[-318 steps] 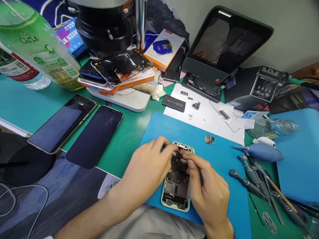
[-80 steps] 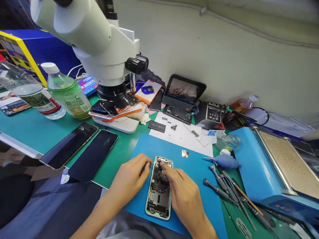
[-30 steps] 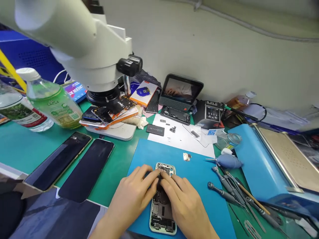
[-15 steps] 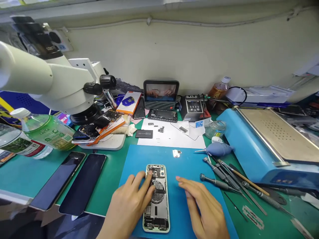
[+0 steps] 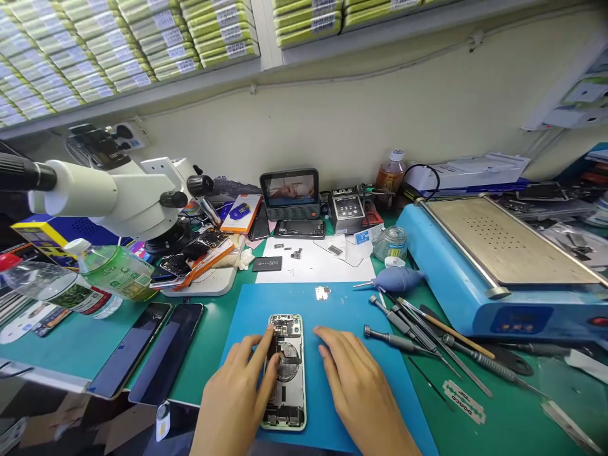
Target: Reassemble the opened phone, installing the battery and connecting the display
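An opened smartphone (image 5: 293, 396) with a pale green frame lies upright on the blue mat, its inner parts and round coil exposed. Over its left edge rests my left hand (image 5: 237, 383), the index fingertip on the upper left of the phone and the thumb near the coil. These fingers are stretched, and nothing shows gripped in them. To the right of the phone, my right hand (image 5: 356, 380) hovers over or rests on the mat, fingers extended and holding nothing. Small silver metal plates (image 5: 322, 292) lie on the mat beyond the phone.
A white sheet (image 5: 313, 269) beyond the mat (image 5: 247, 304) bears a battery (image 5: 267, 264) and small parts. On the right are a blue air blower (image 5: 399, 279), screwdrivers (image 5: 403, 342), a razor blade (image 5: 464, 401) and a blue heating plate (image 5: 456, 297). A microscope (image 5: 128, 196) stands left, near dark phone screens (image 5: 168, 354).
The head view has tilted up, bringing the shelf of packets into sight. My right hand has come closer to the phone. My left hand keeps its place on the phone.
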`<state>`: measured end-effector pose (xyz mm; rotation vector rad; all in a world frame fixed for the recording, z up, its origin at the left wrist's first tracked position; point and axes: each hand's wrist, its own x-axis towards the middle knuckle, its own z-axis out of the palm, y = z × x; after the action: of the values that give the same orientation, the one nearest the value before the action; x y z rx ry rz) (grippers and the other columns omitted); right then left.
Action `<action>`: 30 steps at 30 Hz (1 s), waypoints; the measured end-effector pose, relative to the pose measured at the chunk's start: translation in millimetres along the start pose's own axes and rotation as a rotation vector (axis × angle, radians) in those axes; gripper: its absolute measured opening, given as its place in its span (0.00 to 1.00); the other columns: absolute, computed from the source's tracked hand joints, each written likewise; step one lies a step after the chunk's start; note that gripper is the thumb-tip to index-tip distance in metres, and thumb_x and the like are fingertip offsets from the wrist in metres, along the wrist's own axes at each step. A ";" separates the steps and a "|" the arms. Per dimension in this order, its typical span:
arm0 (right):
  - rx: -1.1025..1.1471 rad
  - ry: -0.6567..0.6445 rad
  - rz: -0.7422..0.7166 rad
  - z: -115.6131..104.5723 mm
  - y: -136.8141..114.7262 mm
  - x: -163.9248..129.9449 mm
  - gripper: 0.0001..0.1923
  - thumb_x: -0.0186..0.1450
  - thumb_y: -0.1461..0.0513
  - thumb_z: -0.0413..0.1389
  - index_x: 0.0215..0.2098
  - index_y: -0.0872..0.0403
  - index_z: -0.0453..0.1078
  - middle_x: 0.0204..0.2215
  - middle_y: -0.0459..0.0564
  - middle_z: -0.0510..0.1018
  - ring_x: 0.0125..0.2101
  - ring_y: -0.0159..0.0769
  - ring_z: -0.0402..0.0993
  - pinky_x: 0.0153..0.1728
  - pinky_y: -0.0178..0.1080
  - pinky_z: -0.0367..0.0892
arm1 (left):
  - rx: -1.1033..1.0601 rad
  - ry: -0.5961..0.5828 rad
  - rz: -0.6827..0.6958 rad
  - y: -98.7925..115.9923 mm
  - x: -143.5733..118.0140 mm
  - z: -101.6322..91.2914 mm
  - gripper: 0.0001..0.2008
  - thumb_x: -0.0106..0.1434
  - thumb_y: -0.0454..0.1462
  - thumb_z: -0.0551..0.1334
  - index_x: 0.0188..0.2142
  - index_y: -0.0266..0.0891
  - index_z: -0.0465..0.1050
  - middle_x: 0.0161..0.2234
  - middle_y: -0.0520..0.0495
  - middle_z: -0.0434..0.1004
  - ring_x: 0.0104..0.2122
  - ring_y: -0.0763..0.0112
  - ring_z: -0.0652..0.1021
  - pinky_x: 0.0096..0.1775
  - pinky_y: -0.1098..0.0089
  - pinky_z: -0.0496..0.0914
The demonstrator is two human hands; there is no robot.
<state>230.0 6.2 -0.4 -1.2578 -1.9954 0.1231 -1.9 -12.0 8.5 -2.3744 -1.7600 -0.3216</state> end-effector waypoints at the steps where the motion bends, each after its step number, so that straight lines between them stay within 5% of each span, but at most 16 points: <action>1: 0.004 0.000 -0.009 0.3 -0.1 -0.2 0.15 0.83 0.63 0.45 0.60 0.51 0.70 0.48 0.50 0.83 0.46 0.40 0.82 0.45 0.42 0.79 | -0.008 0.006 -0.024 1.4 -1.0 1.1 0.20 0.83 0.40 0.52 0.69 0.43 0.68 0.51 0.46 0.83 0.47 0.65 0.85 0.36 0.69 0.81; 14: 0.042 0.003 -0.043 4.5 4.8 -6.1 0.13 0.78 0.67 0.56 0.59 0.54 0.72 0.49 0.51 0.79 0.46 0.38 0.80 0.46 0.43 0.81 | -0.048 -0.033 -0.146 21.8 -0.2 3.6 0.20 0.79 0.41 0.60 0.68 0.45 0.73 0.51 0.42 0.81 0.47 0.56 0.84 0.44 0.59 0.80; 23: 0.031 0.041 -0.055 6.1 5.3 -8.4 0.11 0.76 0.67 0.60 0.57 0.55 0.74 0.47 0.50 0.79 0.43 0.36 0.80 0.44 0.41 0.81 | -0.125 -0.075 -0.202 22.1 21.5 -16.2 0.11 0.81 0.38 0.59 0.55 0.39 0.79 0.45 0.47 0.82 0.42 0.66 0.84 0.41 0.65 0.80; 30: 0.019 0.037 -0.051 6.3 4.7 -9.0 0.11 0.76 0.67 0.61 0.56 0.55 0.74 0.47 0.50 0.80 0.44 0.37 0.80 0.45 0.42 0.81 | -0.131 -0.043 -0.225 22.4 11.1 3.4 0.16 0.81 0.41 0.57 0.62 0.45 0.78 0.50 0.44 0.80 0.48 0.62 0.84 0.45 0.62 0.81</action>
<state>231.4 3.3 -11.9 -1.1881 -1.9885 0.0931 22.9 -7.4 8.1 -2.2856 -2.0917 -0.4312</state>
